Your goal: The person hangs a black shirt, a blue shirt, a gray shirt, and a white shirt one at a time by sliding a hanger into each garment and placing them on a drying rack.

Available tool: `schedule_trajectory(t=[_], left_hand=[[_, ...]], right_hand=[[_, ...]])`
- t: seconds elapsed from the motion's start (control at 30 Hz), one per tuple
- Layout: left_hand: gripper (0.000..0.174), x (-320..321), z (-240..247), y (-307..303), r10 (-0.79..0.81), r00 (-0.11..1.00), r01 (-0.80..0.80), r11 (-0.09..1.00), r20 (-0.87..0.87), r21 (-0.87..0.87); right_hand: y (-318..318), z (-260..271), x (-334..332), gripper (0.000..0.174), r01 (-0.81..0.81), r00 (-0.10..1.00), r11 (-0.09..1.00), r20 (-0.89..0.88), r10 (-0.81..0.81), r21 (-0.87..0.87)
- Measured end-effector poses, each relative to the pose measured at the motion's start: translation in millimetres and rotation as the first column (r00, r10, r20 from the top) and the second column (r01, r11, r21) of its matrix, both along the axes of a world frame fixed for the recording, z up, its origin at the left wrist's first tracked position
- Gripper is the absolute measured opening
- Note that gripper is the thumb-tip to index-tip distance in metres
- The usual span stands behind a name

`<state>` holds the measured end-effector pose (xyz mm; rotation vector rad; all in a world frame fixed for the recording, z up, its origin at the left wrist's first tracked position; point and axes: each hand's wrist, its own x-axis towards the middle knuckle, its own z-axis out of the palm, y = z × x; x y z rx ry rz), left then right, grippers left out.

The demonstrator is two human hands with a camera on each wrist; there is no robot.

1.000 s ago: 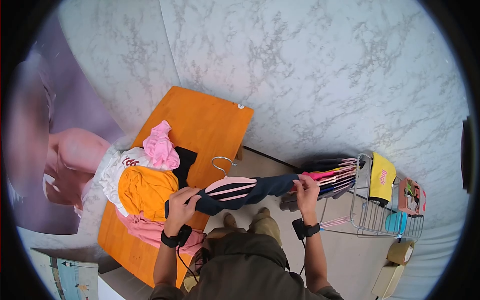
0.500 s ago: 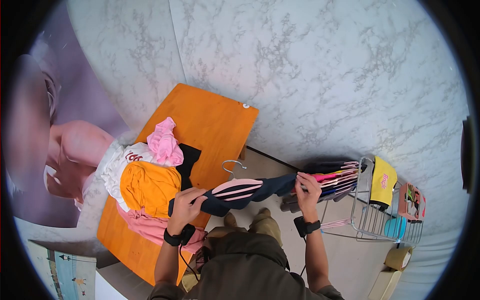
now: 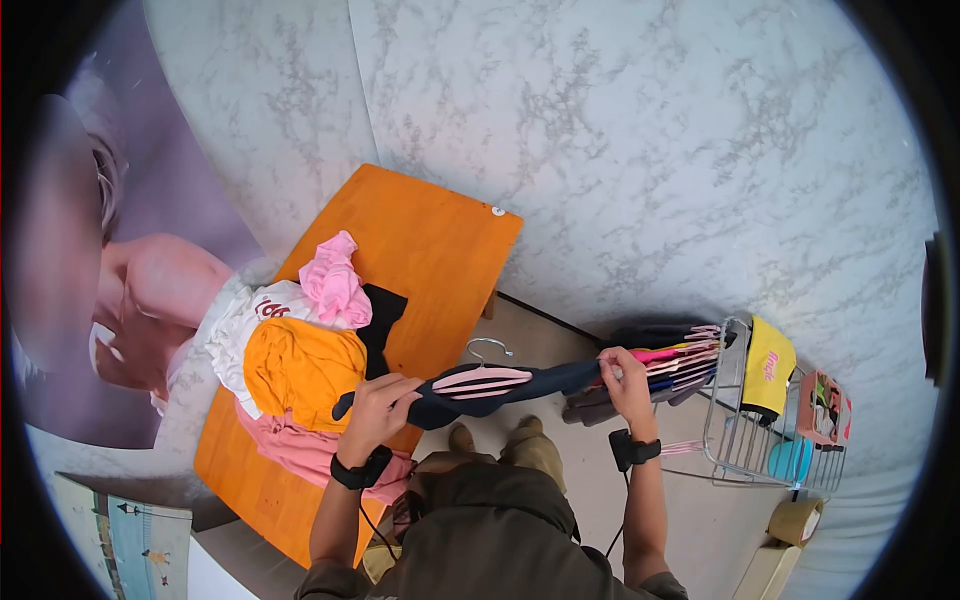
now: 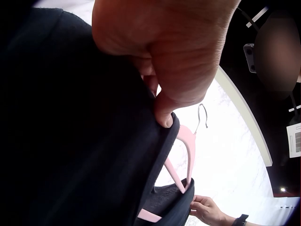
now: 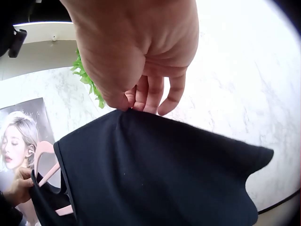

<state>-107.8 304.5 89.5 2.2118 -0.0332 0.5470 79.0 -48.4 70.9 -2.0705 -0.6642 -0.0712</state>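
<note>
Two hands, one dark navy garment and one pink hanger are in use at the lower centre of the head view. The left hand [image 3: 378, 400] is closed round the left end of the dark navy garment [image 3: 520, 382], thumb and curled fingers clamping the fabric; the left wrist view confirms the thumb pressed onto the cloth's edge. The right hand [image 3: 625, 375] pinches the garment's opposite end with its fingers bent, as the right wrist view shows. The garment is stretched level between both hands, in the air above the floor [image 3: 690, 510], just off the near right edge of the tabletop. The pink hanger [image 3: 482, 377] sits inside the garment, its one metal hook [image 3: 487, 346] standing up above the fabric. To the left, the orange tabletop [image 3: 430, 240] carries one heap of five garments: an orange one [image 3: 300, 370], a pale pink one [image 3: 335, 285], a white one with red lettering [image 3: 245, 320], a black one [image 3: 382, 312] and a salmon-pink one [image 3: 290, 450] beneath. At the right of the frame stands one wire rack [image 3: 735, 440], touching the right hand's side, with several hung clothes [image 3: 675, 358] on pink hangers; their exact count cannot be told. One yellow garment [image 3: 766, 365] hangs over its end, and one tape roll [image 3: 797, 513] lies below it. A marble-patterned wall [image 3: 650, 150] fills the upper frame, with one large poster [image 3: 90, 300] at the left.
</note>
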Motion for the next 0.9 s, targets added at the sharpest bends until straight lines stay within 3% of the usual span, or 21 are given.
schedule_trajectory(t=[0.07, 0.2, 0.27, 0.33, 0.4, 0.47, 0.57, 0.6, 0.67, 0.73, 0.8, 0.9], left_hand=[[0.016, -2, 0, 1, 0.007, 1.000, -0.007, 1.000, 0.003, 0.006], [0.014, -3, -2, -2, -0.009, 0.999, 0.008, 1.000, -0.033, -0.024], [0.013, -1, -6, -6, -0.002, 1.000, 0.001, 1.000, -0.027, -0.028], [0.013, 3, -7, -12, -0.010, 0.999, 0.008, 0.997, -0.035, -0.072], [0.013, 10, -3, -18, -0.022, 0.999, 0.020, 0.994, -0.027, -0.103], [0.012, 15, -3, -21, -0.033, 0.999, 0.032, 0.993, -0.014, -0.112], [0.014, 16, -1, -21, -0.068, 0.997, 0.062, 0.988, -0.040, -0.141], [0.015, 16, 1, -20, -0.081, 0.995, 0.070, 0.984, -0.061, -0.161], [0.018, 16, 10, -14, -0.066, 0.997, 0.062, 0.993, -0.035, -0.102], [0.022, 13, 12, -6, -0.058, 0.998, 0.058, 0.997, -0.008, -0.044], [0.029, 7, 5, 6, 0.043, 0.996, -0.046, 0.998, -0.075, -0.035], [0.030, -1, -6, 21, 0.035, 0.980, -0.062, 0.990, -0.196, -0.130]], right_hand=[[-2, 3, 1, 0.008, -0.017, 0.994, 0.998, -0.108, 0.010, -0.063], [-11, 0, 10, 0.008, -0.066, 0.989, 0.985, -0.139, 0.044, -0.158], [0, 9, 3, 0.011, -0.069, 0.992, 0.984, -0.112, 0.052, -0.161], [26, 25, -16, 0.017, -0.051, 0.998, 0.994, 0.022, 0.054, -0.095], [47, 33, -32, 0.024, -0.194, 0.981, 0.972, -0.024, 0.193, -0.132], [66, 47, -45, 0.021, -0.257, 0.956, 0.942, 0.088, 0.281, -0.216], [71, 44, -41, 0.018, -0.260, 0.959, 0.927, 0.038, 0.280, -0.269], [72, 44, -40, 0.018, -0.265, 0.958, 0.926, 0.040, 0.286, -0.267], [71, 46, -39, 0.018, -0.236, 0.938, 0.949, 0.206, 0.278, -0.207], [64, 49, -36, 0.020, -0.230, 0.941, 0.958, 0.210, 0.264, -0.173], [52, 50, -31, 0.020, -0.195, 0.960, 0.966, 0.169, 0.224, -0.172], [42, 55, -25, 0.019, -0.179, 0.964, 0.977, 0.178, 0.198, -0.117]])
